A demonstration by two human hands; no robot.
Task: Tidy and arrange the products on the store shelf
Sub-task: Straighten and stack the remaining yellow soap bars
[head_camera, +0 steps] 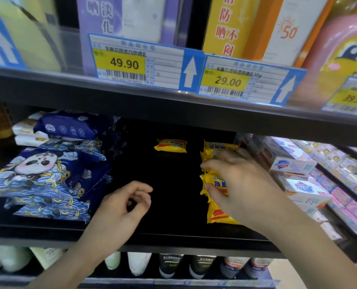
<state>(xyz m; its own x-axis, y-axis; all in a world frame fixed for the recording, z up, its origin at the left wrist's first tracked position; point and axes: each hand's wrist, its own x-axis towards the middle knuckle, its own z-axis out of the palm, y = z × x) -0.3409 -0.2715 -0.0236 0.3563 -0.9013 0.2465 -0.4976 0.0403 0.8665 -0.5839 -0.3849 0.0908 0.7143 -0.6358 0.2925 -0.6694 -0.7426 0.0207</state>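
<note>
A: What is the surface?
B: A black metal store shelf; blue-and-yellow paper price tags hang at twelve o'clock.
A: And the products?
B: Yellow plastic-wrapped soap bars stand in a row at three o'clock. The right hand pinches one. The left hand, loosely curled, holds nothing.

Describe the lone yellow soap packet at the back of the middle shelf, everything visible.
The lone yellow soap packet is a small glossy wrapper with crimped ends, a red band and blurred print. It lies flat and level, far back on the dark shelf, apart from the yellow stack to its right. Nothing touches it; both hands are nearer the front.
</note>
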